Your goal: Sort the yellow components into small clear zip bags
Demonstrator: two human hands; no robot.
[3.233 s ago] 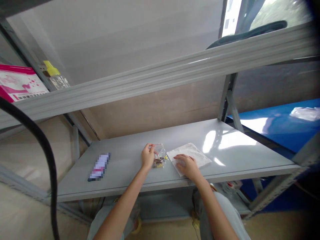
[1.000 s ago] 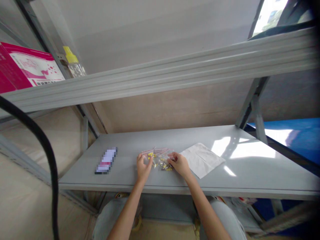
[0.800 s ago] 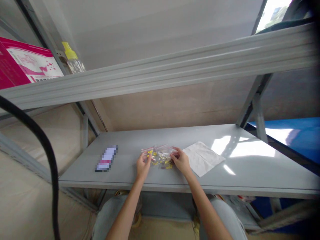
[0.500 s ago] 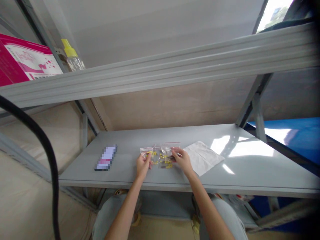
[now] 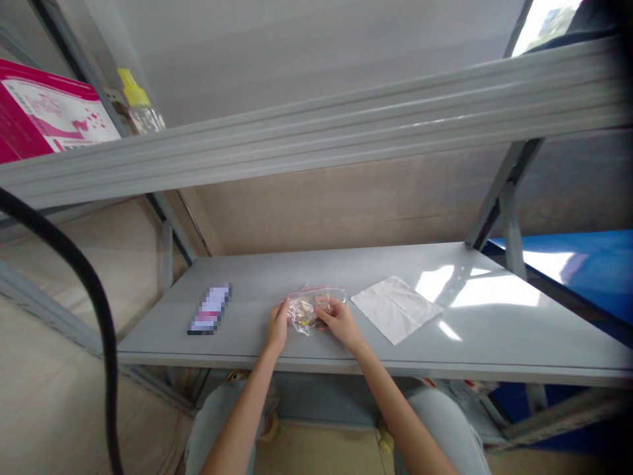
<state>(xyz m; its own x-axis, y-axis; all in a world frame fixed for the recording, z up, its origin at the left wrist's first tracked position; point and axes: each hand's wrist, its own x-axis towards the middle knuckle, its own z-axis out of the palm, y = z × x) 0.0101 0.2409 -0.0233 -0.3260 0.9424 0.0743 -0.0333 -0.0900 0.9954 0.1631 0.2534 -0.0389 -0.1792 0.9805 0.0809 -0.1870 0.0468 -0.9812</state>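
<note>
Clear plastic bagging (image 5: 302, 313) with yellow pieces (image 5: 304, 323) was held at the grey shelf's (image 5: 257, 277) middle, its left edge pinched by the left hand (image 5: 277, 324), its right part by the right hand (image 5: 341, 322); a light, even grip was judged best.

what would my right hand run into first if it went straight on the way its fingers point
The clear plastic bagging with small yellow pieces, right at the fingertips of your right hand. Past it, probably your left hand, though depth is hard to judge.
</note>
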